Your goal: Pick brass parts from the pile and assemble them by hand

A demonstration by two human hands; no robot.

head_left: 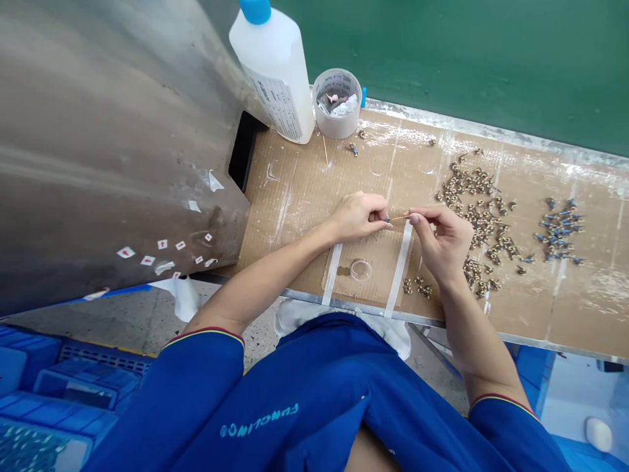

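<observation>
The left hand (356,217) and right hand (442,242) meet above a taped cardboard pad (373,262) on the desk (590,308), each narrowly pinched on a thin wooden stick (400,217) held level across the small gap between them. The stick's end nearest the left fingertips (381,219) looks dark, perhaps from a tiny part or a coating, though the view is too small to be sure. The stick looks light, stiff and fragile, so it seems best held delicately between fingertip and thumb, away from that end. To the right lies a loose scatter of small brass fittings (474,210), with blue-tipped fittings (557,229) beyond them; these look hard but tiny and easily nudged out of place. A small clear ring (361,269) sits on the pad between two strips of white tape (399,269). Further up the desk stand a white plastic bottle (272,65) with a blue cap and a translucent cup (337,103) holding scraps, and a second wooden stick (325,149) lies near them.
</observation>
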